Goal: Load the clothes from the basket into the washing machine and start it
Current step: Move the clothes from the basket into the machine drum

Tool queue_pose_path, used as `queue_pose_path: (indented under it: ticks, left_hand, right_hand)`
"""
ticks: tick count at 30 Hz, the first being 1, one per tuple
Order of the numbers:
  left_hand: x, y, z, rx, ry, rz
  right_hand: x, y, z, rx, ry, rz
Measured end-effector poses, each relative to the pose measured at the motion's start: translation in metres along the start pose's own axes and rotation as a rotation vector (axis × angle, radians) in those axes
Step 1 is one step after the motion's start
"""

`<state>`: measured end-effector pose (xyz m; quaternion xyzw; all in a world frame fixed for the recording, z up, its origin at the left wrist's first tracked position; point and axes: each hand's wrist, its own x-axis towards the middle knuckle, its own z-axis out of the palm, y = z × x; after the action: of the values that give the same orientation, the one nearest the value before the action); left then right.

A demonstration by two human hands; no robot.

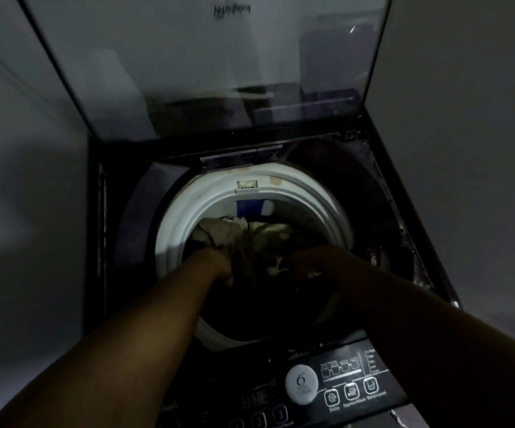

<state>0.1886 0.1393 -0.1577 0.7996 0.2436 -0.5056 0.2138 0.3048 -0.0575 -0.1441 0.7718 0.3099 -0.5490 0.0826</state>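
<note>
A dark top-loading washing machine (382, 193) stands open below me, its white drum rim (188, 205) showing. Inside the drum lies a heap of clothes (268, 233), beige and olive, with a blue and white piece behind. Both my arms reach into the drum. My left hand (219, 264) grips a fold of the beige cloth. My right hand (308, 264) is over the heap with fingers curled into the cloth. The light is dim and the fingers are partly hidden. The basket is out of view.
The glass lid (206, 72) stands raised at the back. The control panel (327, 387) with a round white dial and several buttons runs along the front edge. Pale walls close in on the left and right.
</note>
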Motion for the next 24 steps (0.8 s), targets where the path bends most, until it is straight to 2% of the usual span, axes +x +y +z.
queue_pose_path:
  ticks: [2,4,9,13,18,24]
  left_hand:
    - [-0.022,0.007,-0.015,0.0,0.057,0.106]
    - [-0.046,0.016,-0.03,0.02,0.199,0.235]
    - [-0.092,0.055,-0.057,-0.095,0.451,0.405]
    - [-0.134,0.107,-0.066,-0.101,0.62,0.513]
    - [-0.176,0.197,-0.049,-0.079,0.673,0.639]
    - [-0.192,0.317,0.022,-0.051,0.627,0.742]
  right_hand:
    - [-0.02,-0.013,-0.021,0.086,0.081,-0.022]
    - [-0.05,-0.02,-0.038,0.143,0.18,-0.061]
    - [-0.131,-0.003,-0.068,0.026,0.536,-0.13]
    - [-0.192,0.036,-0.068,0.0,0.728,-0.145]
    - [-0.247,0.117,-0.043,0.064,0.809,-0.054]
    - [-0.281,0.24,0.034,0.214,0.797,0.101]
